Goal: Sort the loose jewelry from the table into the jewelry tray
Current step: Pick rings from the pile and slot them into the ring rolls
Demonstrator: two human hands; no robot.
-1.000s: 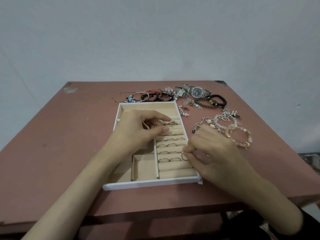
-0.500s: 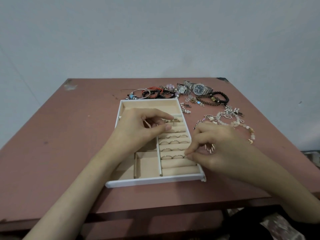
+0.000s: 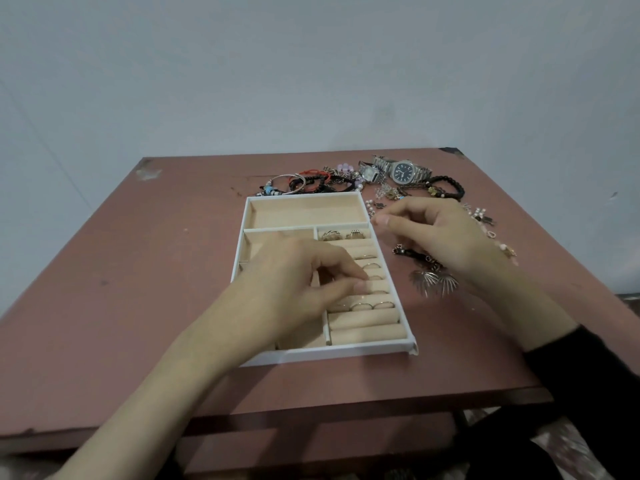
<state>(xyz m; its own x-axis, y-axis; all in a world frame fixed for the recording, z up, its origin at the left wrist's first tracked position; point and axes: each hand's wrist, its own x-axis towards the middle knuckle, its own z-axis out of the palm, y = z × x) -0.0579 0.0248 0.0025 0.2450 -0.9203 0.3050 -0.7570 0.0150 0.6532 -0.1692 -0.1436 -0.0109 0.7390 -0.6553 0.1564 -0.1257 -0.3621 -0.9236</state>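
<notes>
The white jewelry tray (image 3: pixel 325 355) with beige lining sits mid-table. Several rings (image 3: pixel 372 304) stand in its ring rolls on the right side. My left hand (image 3: pixel 294 282) lies over the tray, thumb and forefinger pinched together at a ring in the middle rolls. My right hand (image 3: pixel 436 233) is stretched over the loose jewelry just right of the tray's far corner. Its fingers are nearly straight, the tips close to small pearl pieces (image 3: pixel 370 204), and nothing shows between them. Silver fan-shaped earrings (image 3: pixel 433 280) lie under that wrist.
Behind the tray lie bangles and cord bracelets (image 3: pixel 294 185), a silver watch with a dark dial (image 3: pixel 403 170) and a black bead bracelet (image 3: pixel 446 187). More chains and charms (image 3: pixel 485 220) sit at the right. The reddish table (image 3: pixel 138 289) ends near my body.
My right hand left the near ring rolls and moved away to the loose jewelry beside the tray's far right corner. My left hand slid nearer along the ring rolls.
</notes>
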